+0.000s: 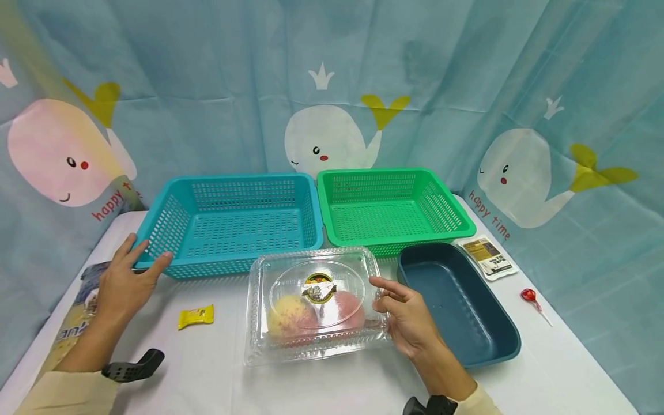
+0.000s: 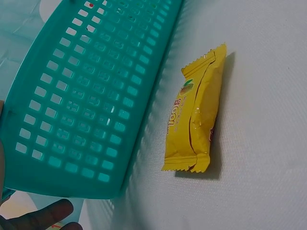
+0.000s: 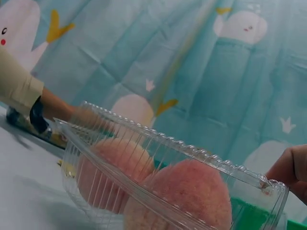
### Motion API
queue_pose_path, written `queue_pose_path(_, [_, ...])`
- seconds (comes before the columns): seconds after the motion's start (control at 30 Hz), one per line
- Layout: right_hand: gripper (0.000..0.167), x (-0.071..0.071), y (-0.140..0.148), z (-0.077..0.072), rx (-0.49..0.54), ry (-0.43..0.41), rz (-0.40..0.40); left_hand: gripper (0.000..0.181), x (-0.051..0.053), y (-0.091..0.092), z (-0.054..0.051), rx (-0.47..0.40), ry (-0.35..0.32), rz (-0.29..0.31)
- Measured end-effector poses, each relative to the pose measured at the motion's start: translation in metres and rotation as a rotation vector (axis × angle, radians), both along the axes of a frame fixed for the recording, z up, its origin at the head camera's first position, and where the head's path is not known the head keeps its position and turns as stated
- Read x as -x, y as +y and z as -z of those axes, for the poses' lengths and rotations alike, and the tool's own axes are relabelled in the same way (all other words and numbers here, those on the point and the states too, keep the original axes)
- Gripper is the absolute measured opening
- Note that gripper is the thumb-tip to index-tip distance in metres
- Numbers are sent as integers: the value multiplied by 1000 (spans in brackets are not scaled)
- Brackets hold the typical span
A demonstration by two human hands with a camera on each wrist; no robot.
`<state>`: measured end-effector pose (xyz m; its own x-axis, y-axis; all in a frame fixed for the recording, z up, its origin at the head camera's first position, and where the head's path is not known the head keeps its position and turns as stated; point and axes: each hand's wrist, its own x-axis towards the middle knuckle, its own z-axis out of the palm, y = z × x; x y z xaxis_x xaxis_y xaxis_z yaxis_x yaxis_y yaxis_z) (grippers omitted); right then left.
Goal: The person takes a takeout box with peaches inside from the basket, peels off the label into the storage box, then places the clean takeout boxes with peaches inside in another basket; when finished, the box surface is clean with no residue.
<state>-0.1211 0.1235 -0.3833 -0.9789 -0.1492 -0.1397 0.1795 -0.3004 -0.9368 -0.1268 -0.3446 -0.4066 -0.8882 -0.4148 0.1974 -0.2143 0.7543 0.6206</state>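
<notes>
From where I stand, a clear plastic box is at lower centre, its long axis running left to right, the right end slightly higher in the frame. Shiny and ridged, it shows two pink-yellow peaches beneath a round sticker. The right hand pinches its right edge; the left hand, fingers spread, touches the blue basket's lower left corner.

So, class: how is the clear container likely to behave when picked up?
The clear container looks thin-walled, so it would probably flex under a pinch. The two round fruits inside could roll and shift its balance if tilted. Its glossy plastic may feel slippery.
</notes>
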Motion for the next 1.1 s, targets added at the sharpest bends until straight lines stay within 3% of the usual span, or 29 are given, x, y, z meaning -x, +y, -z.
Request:
queue_pose_path(0.7, [49, 10, 7, 28, -6, -30, 5, 81, -1, 0, -3, -7, -13, 18])
queue_pose_path(0.9, [49, 11, 8, 30, -35, 11, -20, 86, -5, 3, -15, 19, -32, 45])
queue_pose_path(1.1, [49, 11, 8, 31, -73, 28, -18, 86, -21, 23, -38, 75, -23, 27])
